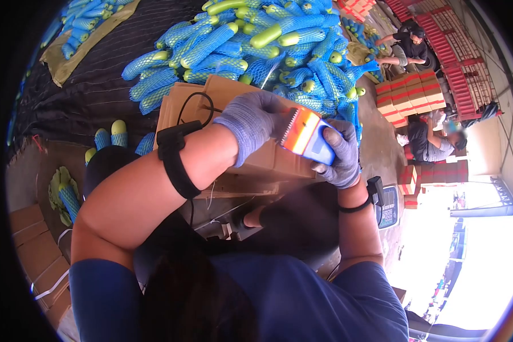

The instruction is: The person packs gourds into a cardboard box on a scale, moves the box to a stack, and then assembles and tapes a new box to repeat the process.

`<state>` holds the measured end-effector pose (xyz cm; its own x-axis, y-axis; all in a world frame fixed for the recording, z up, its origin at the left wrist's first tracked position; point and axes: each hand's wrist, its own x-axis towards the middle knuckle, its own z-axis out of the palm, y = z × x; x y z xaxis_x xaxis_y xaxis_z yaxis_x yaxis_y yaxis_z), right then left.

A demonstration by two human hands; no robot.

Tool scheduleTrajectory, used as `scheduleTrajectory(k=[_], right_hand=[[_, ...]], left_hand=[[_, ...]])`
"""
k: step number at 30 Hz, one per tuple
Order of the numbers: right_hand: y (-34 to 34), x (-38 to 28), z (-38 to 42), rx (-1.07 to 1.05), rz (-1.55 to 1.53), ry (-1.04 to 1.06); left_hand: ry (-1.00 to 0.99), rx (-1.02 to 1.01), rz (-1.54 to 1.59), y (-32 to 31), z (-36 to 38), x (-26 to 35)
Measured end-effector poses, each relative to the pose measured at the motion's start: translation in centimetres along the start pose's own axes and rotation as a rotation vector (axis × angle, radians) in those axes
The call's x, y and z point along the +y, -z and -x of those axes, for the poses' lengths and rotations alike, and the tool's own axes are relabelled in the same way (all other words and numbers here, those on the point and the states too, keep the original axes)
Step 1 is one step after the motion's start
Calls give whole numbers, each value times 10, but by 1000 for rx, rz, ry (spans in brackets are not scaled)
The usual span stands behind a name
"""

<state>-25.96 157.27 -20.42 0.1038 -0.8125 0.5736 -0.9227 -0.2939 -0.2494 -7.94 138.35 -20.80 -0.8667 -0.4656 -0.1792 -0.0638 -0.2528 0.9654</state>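
Note:
Gloved in grey, my right hand [342, 154] is closed on a blue and orange tape dispenser [310, 137] with a toothed edge. My left hand [248, 122], gloved too, has its fingers bent at the toothed end of the dispenser; what they hold, if anything, is hidden. Both hands are over a brown cardboard box [285, 165] in front of me. A black cable runs near my left wrist. Beyond the box lies a large pile of green vegetables in blue nets [262, 45].
More netted vegetables [85, 23] lie at the upper left, and a few stand near my left knee. Flattened cardboard [37, 245] is at the lower left. A scale [389, 206] stands right of my right wrist. Two people and stacked boxes [410, 94] are at the right.

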Motion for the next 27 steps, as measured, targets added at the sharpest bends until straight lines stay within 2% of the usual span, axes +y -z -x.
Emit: scheduleTrajectory(k=[1, 5, 7, 10, 12, 13, 15, 16, 19, 21, 22, 25, 27], right_hand=[[0, 0, -5, -17, 20, 15], [10, 0, -30, -39, -30, 9], [23, -3, -46, -184, -18, 11], [34, -11, -71, -286, -32, -30], [38, -18, -84, -296, -34, -48], [39, -21, -92, -356, -11, -67], [34, -21, -102, -396, -7, -87], [29, -22, -106, -394, -12, -84], [14, -25, -125, -590, 134, -99], [7, -22, -132, -629, 125, -81], [3, -22, -134, -674, 121, -68], [-3, -31, -142, -724, 206, -93], [-6, -38, -150, -780, 240, -101]], left_hand=[[69, 3, 209, 2, 1, 2], [-11, 107, 150, 27, -3, -3], [2, 144, 202, 54, 2, -2], [54, 238, 246, 96, 14, 5], [42, 417, 190, 128, 18, 3], [45, 424, 186, 148, 19, -2], [-17, 625, 289, 173, 23, -3], [53, 733, 232, 178, 26, 5], [89, 753, 182, 209, 18, -27], [107, 722, -192, 214, 18, -52], [25, 680, -146, 220, 11, -76], [77, 759, -160, 186, 11, -66], [187, 875, 318, 166, 10, -47]])
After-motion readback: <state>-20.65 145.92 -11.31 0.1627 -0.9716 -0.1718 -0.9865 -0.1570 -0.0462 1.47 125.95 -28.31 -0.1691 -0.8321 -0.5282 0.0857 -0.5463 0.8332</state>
